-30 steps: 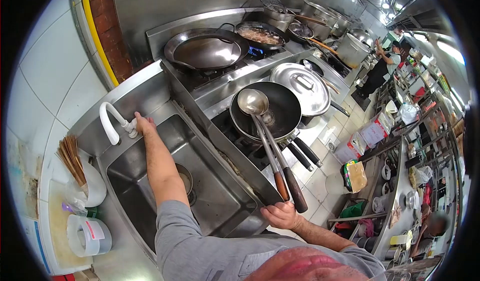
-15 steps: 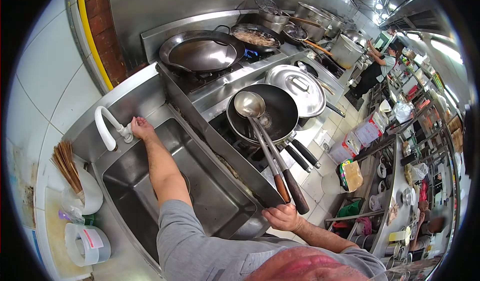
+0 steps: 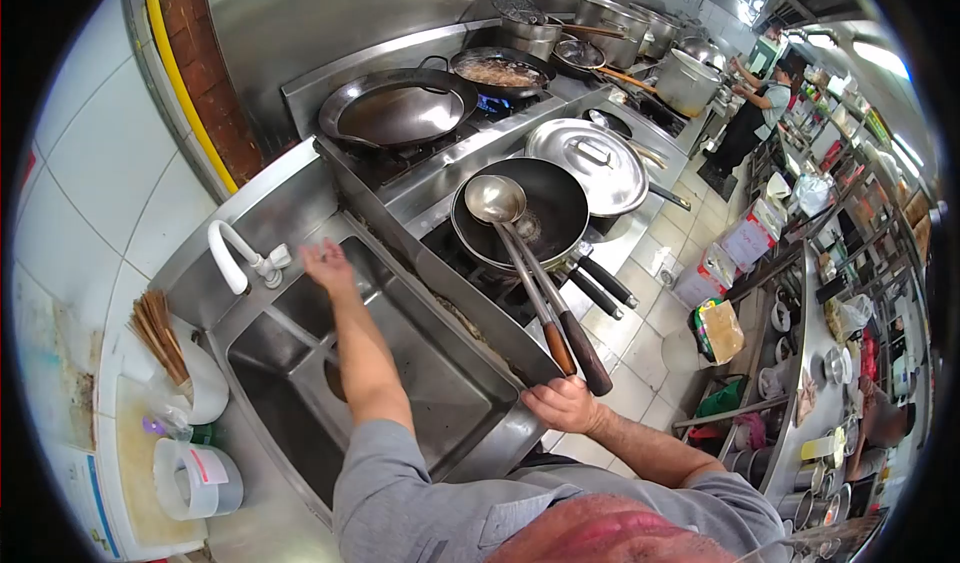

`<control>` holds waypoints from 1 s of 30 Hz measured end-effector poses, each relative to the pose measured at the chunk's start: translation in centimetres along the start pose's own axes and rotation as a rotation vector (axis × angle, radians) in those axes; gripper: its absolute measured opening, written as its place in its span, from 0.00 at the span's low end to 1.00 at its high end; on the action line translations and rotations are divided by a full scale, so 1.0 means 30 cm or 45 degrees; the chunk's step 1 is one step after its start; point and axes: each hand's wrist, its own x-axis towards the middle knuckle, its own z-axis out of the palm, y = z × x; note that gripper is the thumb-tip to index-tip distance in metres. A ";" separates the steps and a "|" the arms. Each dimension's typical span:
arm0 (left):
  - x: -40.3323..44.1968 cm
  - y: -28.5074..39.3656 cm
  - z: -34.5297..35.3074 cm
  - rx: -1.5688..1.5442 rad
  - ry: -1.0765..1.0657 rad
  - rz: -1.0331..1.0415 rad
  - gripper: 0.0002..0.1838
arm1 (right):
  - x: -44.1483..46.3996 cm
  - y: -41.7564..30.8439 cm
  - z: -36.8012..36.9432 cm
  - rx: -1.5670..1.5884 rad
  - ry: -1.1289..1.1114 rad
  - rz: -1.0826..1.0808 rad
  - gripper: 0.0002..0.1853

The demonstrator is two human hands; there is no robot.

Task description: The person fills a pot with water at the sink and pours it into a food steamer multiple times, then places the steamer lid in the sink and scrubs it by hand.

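My left hand (image 3: 328,266) is over the far end of the steel sink (image 3: 440,418), fingers apart and holding nothing. Just left of it is the white faucet (image 3: 226,253), with its handle (image 3: 277,259) close to my fingers but not touched. A pale streak, apparently running water (image 3: 290,325), slants from below the spout into the basin. My right hand (image 3: 562,403) has its fingers curled over the front end of the metal panel (image 3: 430,288) between sink and stove. Right above it are the handles of two ladles (image 3: 496,201), which rest in a black wok (image 3: 550,188).
A large lid (image 3: 588,167) lies beside the wok. Behind stand a wide wok (image 3: 398,108), a pan of bubbling oil (image 3: 502,71) over a blue flame and several pots. Left of the sink are a bamboo brush (image 3: 160,335) and a plastic tub (image 3: 198,478). Another person (image 3: 745,123) stands farther off.
My left hand has left the faucet handle and moved right over the basin, its fingers opening. A streak like running water now shows below the spout. My right hand stays on the panel end.
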 end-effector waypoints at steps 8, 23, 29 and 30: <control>-0.884 0.061 0.159 0.552 -0.459 0.134 0.21 | -0.028 -0.010 -0.005 0.058 0.051 -0.004 0.19; -1.445 -0.129 0.342 1.130 -1.032 0.491 0.17 | -0.938 0.021 -0.010 1.089 -0.562 0.918 0.15; -1.438 -0.221 0.340 2.026 -0.868 1.075 0.17 | -2.264 0.089 -0.034 0.352 -0.918 2.151 0.09; -1.431 -0.222 0.335 2.108 -0.840 1.124 0.17 | -2.496 0.084 -0.052 0.533 -0.929 2.516 0.08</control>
